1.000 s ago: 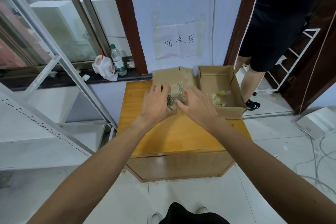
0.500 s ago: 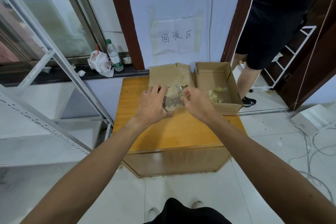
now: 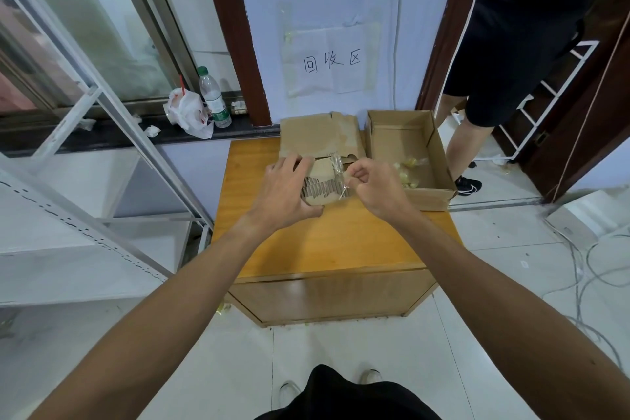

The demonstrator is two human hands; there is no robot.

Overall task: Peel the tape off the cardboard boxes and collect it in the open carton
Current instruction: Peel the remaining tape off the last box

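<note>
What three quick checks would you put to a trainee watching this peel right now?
1. True or false: the open carton already holds tape scraps.
2. What does the right hand pinch? A) the clear tape strip B) a bottle cap C) a cable
3. Which hand grips the cardboard piece being peeled?

Key: 1 true; 2 A; 3 the left hand.

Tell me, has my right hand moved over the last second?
Yes. The right hand, pinching the tape, has drawn slightly rightward toward the open carton, away from the left hand gripping the cardboard piece.
</note>
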